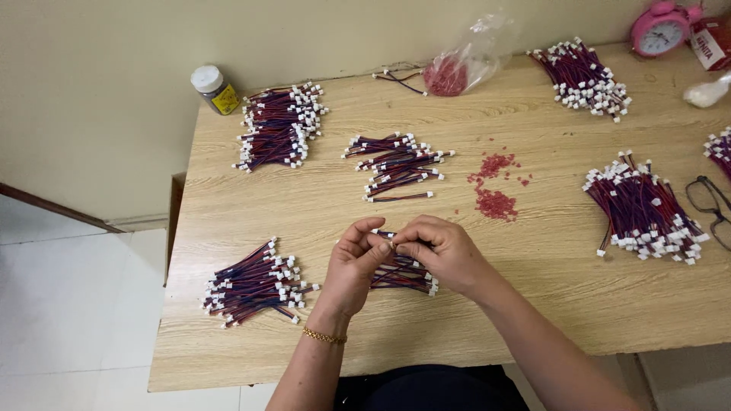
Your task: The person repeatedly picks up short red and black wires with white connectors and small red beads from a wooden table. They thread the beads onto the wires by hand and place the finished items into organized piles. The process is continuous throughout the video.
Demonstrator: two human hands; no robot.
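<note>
Item one, your left hand (pixel 352 266): fingers curled, thumb and forefinger pinching the near end of a small bundle of red and blue wire leads (pixel 403 274) with white plugs. Item two, your right hand (pixel 442 251): closed over the same bundle from the other side, fingertips meeting the left thumb; what sits between the fingertips is hidden from you. The bundle lies on the wooden worktop (pixel 533 304), partly covered by both hands, only its far plugs showing. Taking that bundle as your landmark: a loose heap of leads (pixel 255 283) lies just to its left; a scattered handful (pixel 400 164) lies beyond it; a larger heap (pixel 278 125) sits beyond and to the left, with a white-capped jar (pixel 214 89) behind that. Red granules (pixel 495 194) lie beyond and to the right; a clear bag of red bits (pixel 457 68) stands at the far edge. Two more heaps (pixel 643 209) (pixel 586 76) lie well to the right. Spectacles (pixel 712 209) and a further heap (pixel 719 148) are cut off by the right border; a pink clock (pixel 659 30) is cut off at the top.
</note>
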